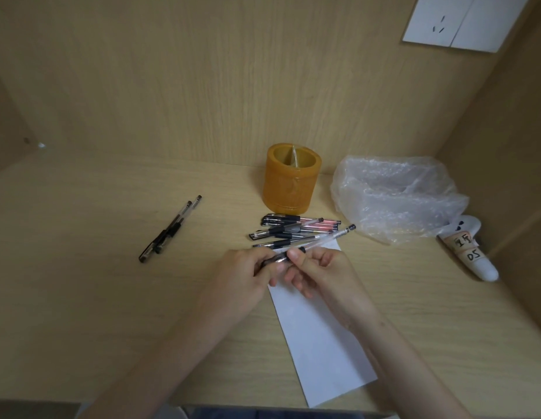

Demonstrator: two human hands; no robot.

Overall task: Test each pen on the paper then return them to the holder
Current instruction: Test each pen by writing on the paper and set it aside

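Clear-barrelled pen (320, 239) pinched at its dark cap end by both hands above the white paper (323, 337) on the desk (82, 297). Left hand (248, 273) curled round the cap, right hand (320, 272) gripping the barrel, forearms converging. Amber holder (290, 179) behind, loose pens (293, 228) beside it.
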